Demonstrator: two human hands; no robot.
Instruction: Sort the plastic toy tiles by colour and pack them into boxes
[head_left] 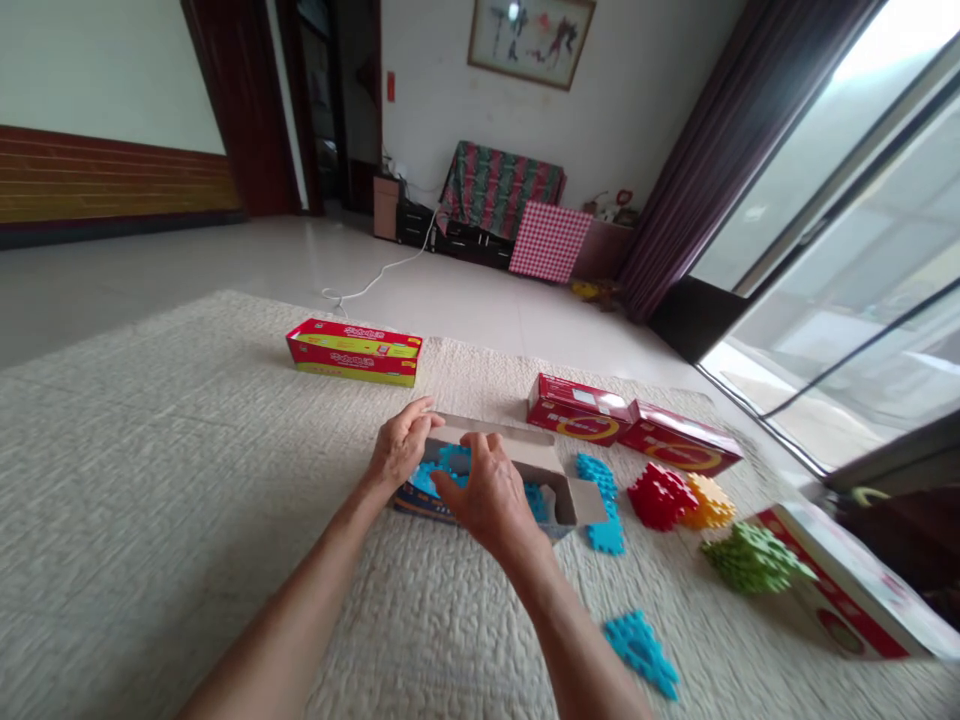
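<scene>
**Two hands at an open box of foam tiles**

Forearms come in from the near edge, stretched out over a pale quilted rug [150, 480] that covers most of the floor and carries everything else. At its middle lies an open cardboard box [517, 450], flaps spread, with blue tiles showing inside. The left hand [401, 445] rests on the box's far left corner, fingers loosely curled against the edge, probably to steady it. The right hand [491, 495] hovers over the opening, fingers half bent and close to the blue pieces; whether it actually grips one cannot be told.

Right of the box, two shut red boxes [630, 425] lie end to end, and a larger red-and-white box [855, 590] sits at the near right. Another red and yellow box [354, 352] lies far left, well apart. Loose tiles are sorted by colour beside the open box: blue tiles [604, 500], a red stack [660, 495], a yellow stack [709, 503], a green stack [750, 557], and one blue piece [641, 650] nearest of all.
</scene>
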